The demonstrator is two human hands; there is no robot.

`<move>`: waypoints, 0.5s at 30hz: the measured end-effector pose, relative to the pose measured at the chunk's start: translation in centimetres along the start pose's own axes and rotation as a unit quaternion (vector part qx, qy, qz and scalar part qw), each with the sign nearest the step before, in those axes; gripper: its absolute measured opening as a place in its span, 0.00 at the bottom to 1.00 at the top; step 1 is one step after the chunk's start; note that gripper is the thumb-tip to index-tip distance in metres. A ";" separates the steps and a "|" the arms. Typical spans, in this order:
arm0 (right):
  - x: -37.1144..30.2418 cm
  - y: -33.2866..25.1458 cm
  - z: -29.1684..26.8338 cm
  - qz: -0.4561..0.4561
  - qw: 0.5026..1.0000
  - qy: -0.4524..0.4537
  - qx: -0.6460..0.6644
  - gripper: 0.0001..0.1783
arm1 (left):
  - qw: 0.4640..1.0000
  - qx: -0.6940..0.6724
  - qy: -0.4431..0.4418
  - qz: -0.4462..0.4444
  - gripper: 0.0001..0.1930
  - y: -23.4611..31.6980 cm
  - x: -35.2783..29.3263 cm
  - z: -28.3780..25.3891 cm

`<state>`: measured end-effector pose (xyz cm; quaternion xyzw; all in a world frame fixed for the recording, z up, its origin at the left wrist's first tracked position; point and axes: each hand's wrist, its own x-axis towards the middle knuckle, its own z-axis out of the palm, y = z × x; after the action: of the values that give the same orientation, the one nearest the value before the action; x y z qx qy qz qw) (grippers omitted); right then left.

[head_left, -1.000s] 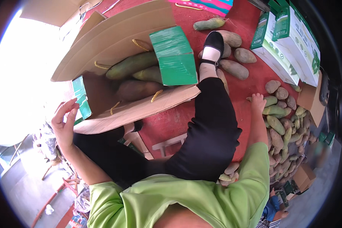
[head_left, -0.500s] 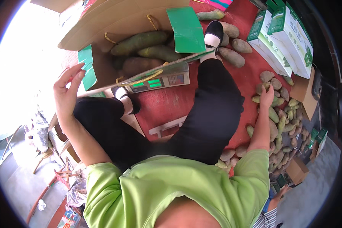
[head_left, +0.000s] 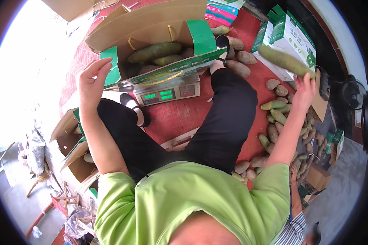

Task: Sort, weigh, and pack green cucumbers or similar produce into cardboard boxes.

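Observation:
My right hand (head_left: 304, 92) is raised at the right, gripping one end of a long green radish (head_left: 285, 60). The radish points away to the upper left, in front of white-and-green cartons. At the left, my left hand (head_left: 93, 81) has its thumb and fingertips pinched at the green flap (head_left: 111, 70) of an open carton. That carton (head_left: 151, 26) holds large green radishes (head_left: 154, 52) and some browner roots, partly hidden by its near wall. It rests on a digital scale (head_left: 187, 90) with lit green displays.
A pile of green radishes and brown roots (head_left: 279, 116) spreads on the red floor (head_left: 171, 112) to my right. White-and-green cartons (head_left: 292, 36) stand beyond it. Smaller open cartons (head_left: 82, 167) sit at my left. Another person's arm (head_left: 294, 192) shows at lower right.
My right hand has lifted from the pile, bringing up the green radish. My left hand stays by the carton flap. The whole view has shifted slightly.

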<state>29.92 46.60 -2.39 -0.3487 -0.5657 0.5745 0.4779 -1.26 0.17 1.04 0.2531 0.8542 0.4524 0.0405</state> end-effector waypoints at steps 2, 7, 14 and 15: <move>-0.4 -4.5 2.9 -0.031 0.998 -0.032 0.036 0.19 | 1.000 -0.002 -0.006 0.015 0.09 0.2 0.2 0.1; -2.1 -7.6 11.3 -0.036 0.974 -0.162 0.153 0.15 | 0.999 0.010 0.027 0.032 0.08 0.5 -0.2 -0.2; -8.5 -5.4 21.8 0.103 0.926 -0.360 0.037 0.19 | 0.997 0.015 0.024 0.072 0.07 0.5 -0.3 -0.6; -8.4 -4.7 22.4 0.067 0.930 -0.361 -0.013 0.21 | 0.996 -0.001 0.041 0.073 0.07 0.6 -0.5 -0.8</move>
<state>12.12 31.15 3.71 -0.1610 -0.6829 0.6846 0.1975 -0.81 -0.39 1.87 0.2961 0.8341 0.4645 -0.0276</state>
